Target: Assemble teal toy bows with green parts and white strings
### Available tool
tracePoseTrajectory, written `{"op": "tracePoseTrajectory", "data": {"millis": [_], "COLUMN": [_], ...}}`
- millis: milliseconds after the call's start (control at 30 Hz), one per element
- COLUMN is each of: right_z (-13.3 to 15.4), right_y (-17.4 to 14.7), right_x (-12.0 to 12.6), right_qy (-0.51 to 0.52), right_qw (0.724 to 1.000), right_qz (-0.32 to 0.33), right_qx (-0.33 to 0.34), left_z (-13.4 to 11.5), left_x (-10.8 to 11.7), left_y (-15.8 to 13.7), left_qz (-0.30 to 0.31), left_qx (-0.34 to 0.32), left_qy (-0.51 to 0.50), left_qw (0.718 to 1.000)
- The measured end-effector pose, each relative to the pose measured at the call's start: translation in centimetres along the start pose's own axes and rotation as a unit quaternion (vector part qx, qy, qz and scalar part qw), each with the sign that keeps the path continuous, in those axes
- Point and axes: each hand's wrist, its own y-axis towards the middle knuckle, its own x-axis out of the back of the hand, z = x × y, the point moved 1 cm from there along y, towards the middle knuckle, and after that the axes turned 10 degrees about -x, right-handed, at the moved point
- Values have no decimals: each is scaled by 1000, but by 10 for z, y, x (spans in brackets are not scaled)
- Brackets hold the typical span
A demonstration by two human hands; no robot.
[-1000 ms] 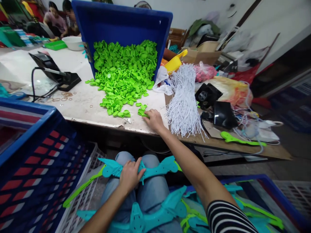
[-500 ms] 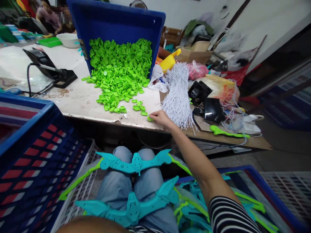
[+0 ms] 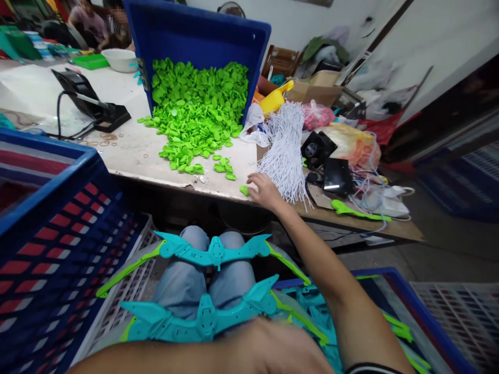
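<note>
- Head view, right hand (image 3: pixel 267 192): at the front edge of the white-topped worktable (image 3: pixel 156 174); fingers loosely curled and parted, thumb beside one small bright-green plastic piece (image 3: pixel 244 190). Contact cannot be told.
- Head view, left hand (image 3: pixel 278 343): blurred, low over the lap; cannot tell whether it grips anything.
- Two turquoise plastic winged frames with lime-green strips: the farther frame (image 3: pixel 195 253) lies across the knees; the nearer frame (image 3: pixel 175 324) sits closer to the body.
- Tilted blue plastic tub (image 3: pixel 202 49): green pieces spill from its mouth onto the worktable.
</note>
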Motion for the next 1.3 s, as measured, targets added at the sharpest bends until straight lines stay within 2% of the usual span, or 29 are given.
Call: {"op": "tracePoseTrajectory", "data": {"millis": [33,67,100,133,200,300,367,433,500,600,633,733,833,900,1033,1167,1233,1300], "right_z": [-4,-8,-11,-11,-7,7,12,12,15,29,33,42,55,67,82,83,81,77], "right_y": [0,1,2,2,1,-4,-5,-6,-17,-57,-74,-124,-167,-186,-196,-193,-194,-195], "right_x": [-1,-2,-3,-4,-4,0,1,2,2,0,-3,-21,-47,-62,-81,-88,-91,-95], "right_qy": [14,25,33,35,13,-64,-95,-101,-63,69,116,197,195,184,147,134,152,184], "right_qw": [998,993,989,987,987,985,981,984,992,996,992,979,976,975,982,986,986,983], "right_qz": [21,47,70,87,103,113,118,102,76,19,0,-22,2,12,5,14,19,26], "right_qx": [61,103,124,129,120,112,119,103,79,50,44,46,96,120,117,99,66,1], "left_z": [23,48,74,100,144,190,208,213,202,179,177,189,204,207,207,207,206,206], "left_x": [10,17,21,21,12,1,10,28,49,69,73,81,79,75,72,75,77,78], "left_y": [-1,-4,-11,-20,-42,-67,-65,-49,-29,-2,4,8,2,-1,-2,-4,-5,-4], "left_qz": [-21,-70,-106,-111,-74,-40,-20,28,97,197,205,172,139,133,117,112,121,131], "left_qx": [22,70,108,136,147,114,94,98,130,181,195,278,352,372,370,366,357,331], "left_qy": [20,75,153,229,347,449,449,384,275,120,91,11,-66,-110,-138,-132,-126,-106], "left_qw": [999,992,977,958,924,885,888,918,948,956,955,945,923,912,911,914,918,928]}}
